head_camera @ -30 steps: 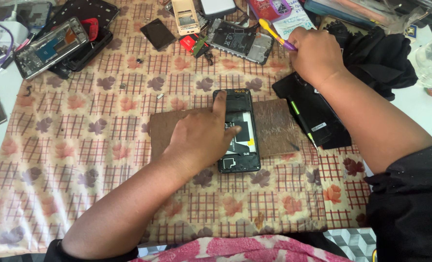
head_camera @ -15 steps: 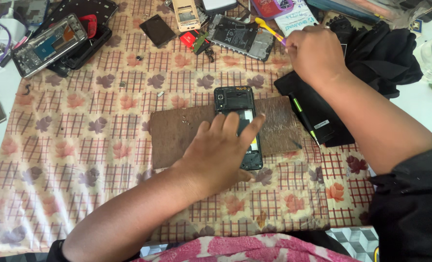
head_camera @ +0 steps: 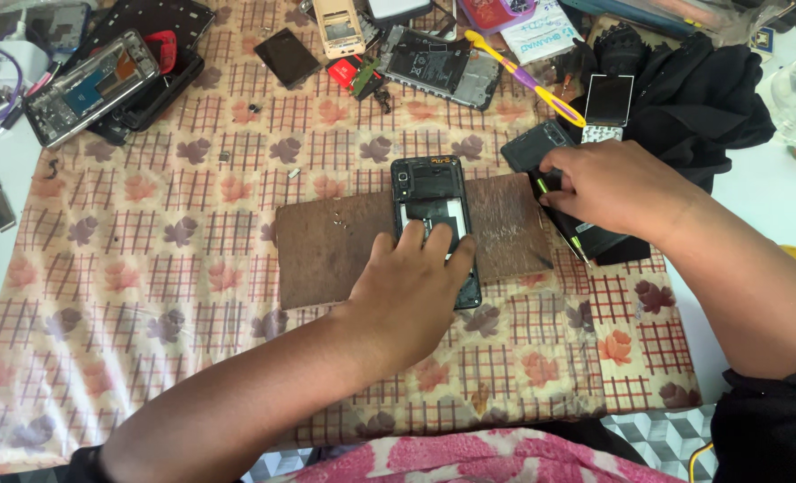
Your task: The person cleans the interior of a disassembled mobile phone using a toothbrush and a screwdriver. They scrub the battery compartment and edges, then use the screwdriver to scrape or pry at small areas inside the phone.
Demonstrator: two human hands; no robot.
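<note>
Phone [head_camera: 430, 192] lies opened on board [head_camera: 331, 246], left hand [head_camera: 411, 286] pressing.

A phone repair workshop: opened black handsets [head_camera: 435, 195], bare circuit boards [head_camera: 440, 64] and loose tiny screws [head_camera: 340, 219] litter a bench covered with a leaf-patterned checked cloth [head_camera: 147, 268] and a brown wooden work board [head_camera: 326, 250].

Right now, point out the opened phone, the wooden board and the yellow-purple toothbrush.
opened phone [head_camera: 429, 192], head view, upper back near battery.
wooden board [head_camera: 326, 250], head view, bare left part.
yellow-purple toothbrush [head_camera: 525, 79], head view, mid handle.
</note>
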